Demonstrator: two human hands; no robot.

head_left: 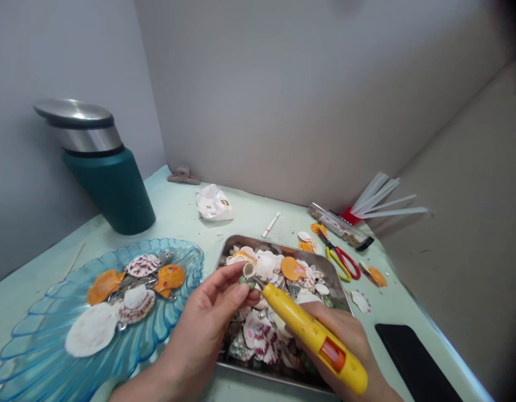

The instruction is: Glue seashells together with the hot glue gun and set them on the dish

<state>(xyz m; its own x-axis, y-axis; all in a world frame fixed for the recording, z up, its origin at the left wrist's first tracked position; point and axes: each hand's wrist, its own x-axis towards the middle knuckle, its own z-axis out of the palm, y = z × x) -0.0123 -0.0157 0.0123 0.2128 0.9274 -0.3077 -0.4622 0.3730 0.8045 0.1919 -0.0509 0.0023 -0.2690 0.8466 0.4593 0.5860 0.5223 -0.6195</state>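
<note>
My left hand [216, 312] pinches a small green snail shell [248, 273] between thumb and fingertips, its round pale opening facing up. In my right hand [345, 335] is a yellow hot glue gun [303, 324] with a red switch. Its nozzle points left, right beside the shell; whether they touch, I cannot tell. Both hands are above a metal tray [341, 279] heaped with mixed seashells, among them an orange scallop shell [292, 268] and a purple-and-white one [266, 343].
Left stands a blue scalloped glass dish [35, 357] holding shells, with a green bottle [115, 190] behind it. Beyond the tray lie a crumpled wrapper [213, 202] and a white stick [270, 225]. On the right are scissors [345, 262], glue sticks [379, 198] and a black phone [412, 357].
</note>
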